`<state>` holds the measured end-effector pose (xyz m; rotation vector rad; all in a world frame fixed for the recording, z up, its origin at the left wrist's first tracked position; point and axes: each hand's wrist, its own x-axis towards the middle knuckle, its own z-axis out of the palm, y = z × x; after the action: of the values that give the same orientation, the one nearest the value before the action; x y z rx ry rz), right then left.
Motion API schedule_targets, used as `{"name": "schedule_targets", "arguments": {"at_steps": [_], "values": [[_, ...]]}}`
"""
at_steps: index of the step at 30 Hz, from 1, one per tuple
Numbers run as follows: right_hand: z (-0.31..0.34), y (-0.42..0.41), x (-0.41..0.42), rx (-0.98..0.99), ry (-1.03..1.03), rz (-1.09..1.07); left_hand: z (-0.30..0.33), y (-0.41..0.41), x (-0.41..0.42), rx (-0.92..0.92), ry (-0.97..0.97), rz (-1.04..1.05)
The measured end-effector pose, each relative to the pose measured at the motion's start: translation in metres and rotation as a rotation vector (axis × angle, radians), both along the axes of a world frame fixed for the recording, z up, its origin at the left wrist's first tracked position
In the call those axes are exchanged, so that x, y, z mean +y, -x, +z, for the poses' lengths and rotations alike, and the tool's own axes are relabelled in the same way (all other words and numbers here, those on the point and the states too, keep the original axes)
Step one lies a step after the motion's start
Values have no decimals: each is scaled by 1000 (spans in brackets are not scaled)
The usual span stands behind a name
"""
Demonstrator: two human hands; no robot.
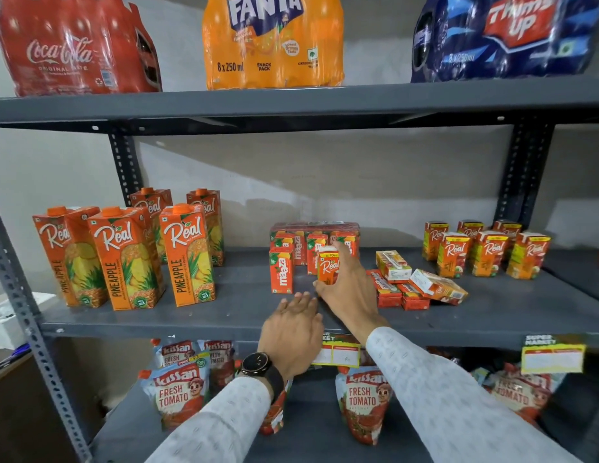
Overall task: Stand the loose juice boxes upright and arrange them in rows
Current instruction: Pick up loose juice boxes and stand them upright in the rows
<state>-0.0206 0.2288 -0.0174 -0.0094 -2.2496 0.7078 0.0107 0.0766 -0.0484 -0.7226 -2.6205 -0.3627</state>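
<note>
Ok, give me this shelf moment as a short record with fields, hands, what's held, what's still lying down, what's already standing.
right hand: gripping a small Real juice box, upright, on the middle shelf
left hand: open, empty, palm down at the shelf's front edge
lying down: loose juice boxes in a pile to the right of the held box
standing: Maaza boxes left of and behind the held box; small Real boxes in rows at far right
also on shelf: tall pineapple cartons at left

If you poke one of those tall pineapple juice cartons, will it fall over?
Probably not easily. The tall pineapple carton stands on a flat square base on the grey shelf, and it likely holds juice, so it's heavy. Still, it's tall and narrow, so a push near the top could tip it.
</note>
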Motion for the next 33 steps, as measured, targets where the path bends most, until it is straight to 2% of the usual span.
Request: {"name": "schedule_targets", "arguments": {"at_steps": [3, 4, 9, 12, 15, 19, 25, 33], "values": [[15, -10, 9, 56, -34, 35, -1, 9, -2, -36, 29, 12], [21, -37, 53, 98, -28, -29, -1, -2, 36, -37, 42, -53], [65, -54, 116, 323, 94, -191, -4, 4, 23, -12, 46, -18], [65, -62, 167, 266, 222, -282, -7, 8, 9, -14, 57, 8], [38, -79, 225, 104, 329, -441, -9, 10, 10, -11, 54, 7], [7, -97, 278, -12, 393, -549, -8, 9, 14, -1, 46, 15], [4, -98, 311, -45, 448, -644, -7, 5, 15, -14, 27, 22], [3, -97, 314, -20, 410, -663, -8, 6, 16, -20, 32, 34]]}}
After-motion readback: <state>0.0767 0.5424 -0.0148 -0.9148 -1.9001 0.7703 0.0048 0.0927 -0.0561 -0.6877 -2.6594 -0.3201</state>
